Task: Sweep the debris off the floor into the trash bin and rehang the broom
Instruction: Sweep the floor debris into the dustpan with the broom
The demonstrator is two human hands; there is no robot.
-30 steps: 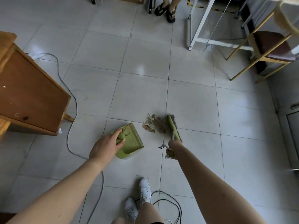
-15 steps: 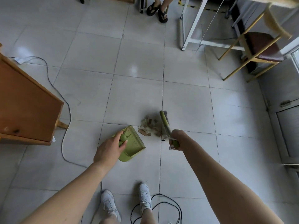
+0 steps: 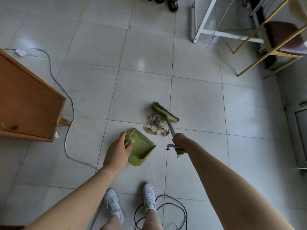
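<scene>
— Shoes (image 3: 114,206), two white ones, are seen closest, at six o'clock. What is found beside them?

— A black cable (image 3: 166,207) is looped on the floor (image 3: 86,77) at five o'clock, just beside the right shoe.

— What is held by the left hand (image 3: 118,151)?

— The green dustpan (image 3: 141,147) is held. Its round handle is wrapped by the fingers and thumb. The pan is found near the middle, and its open side is turned to one o'clock. Whether it is lifted or set down cannot be told.

— And the right hand (image 3: 178,141)?

— The thin stick of the broom (image 3: 164,113) is gripped by it, with the fingers closed round the stick.

— Where is the debris (image 3: 155,125)?

— It is piled on a tile, at one o'clock from the dustpan, just beside the pan but not in it. The green broom head is placed right behind the pile, at twelve o'clock from it.

— What is seen farther off?

— A wooden cabinet (image 3: 28,105) is seen at nine o'clock, and a grey cord (image 3: 66,95) is laid past its corner. A white table frame (image 3: 207,22) and a chair (image 3: 279,39) are found at one and two o'clock. Black sandals (image 3: 172,4) are seen at twelve o'clock, at the far edge.
</scene>
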